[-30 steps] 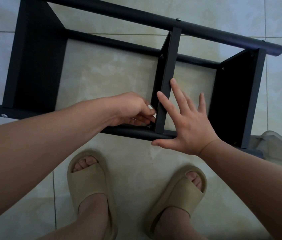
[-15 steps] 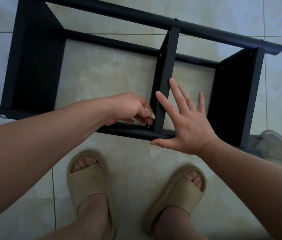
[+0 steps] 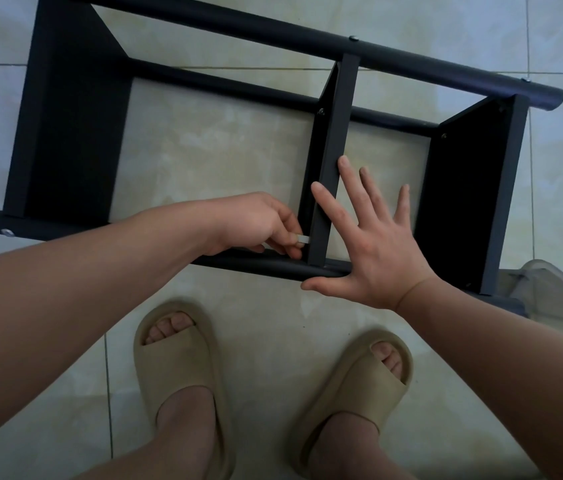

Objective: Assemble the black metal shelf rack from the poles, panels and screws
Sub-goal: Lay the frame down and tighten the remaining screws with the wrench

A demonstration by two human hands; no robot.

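The black shelf rack lies on its side on the tiled floor, its poles running left to right. Its middle panel stands between the near pole and the far pole. My left hand pinches a small pale tool against the lower left corner of that panel, where it meets the near pole. My right hand is spread flat, fingers straight against the panel's right face and thumb on the near pole. The screw under the tool is hidden.
The left panel and the right panel close off the rack's ends. A clear plastic container sits at the right edge beside the rack. My feet in beige slides stand on the tiles just in front of the near pole.
My left hand's fingers have shifted slightly at the panel's corner, and the pale tool now shows more between them. My right hand stays flat in the same place.
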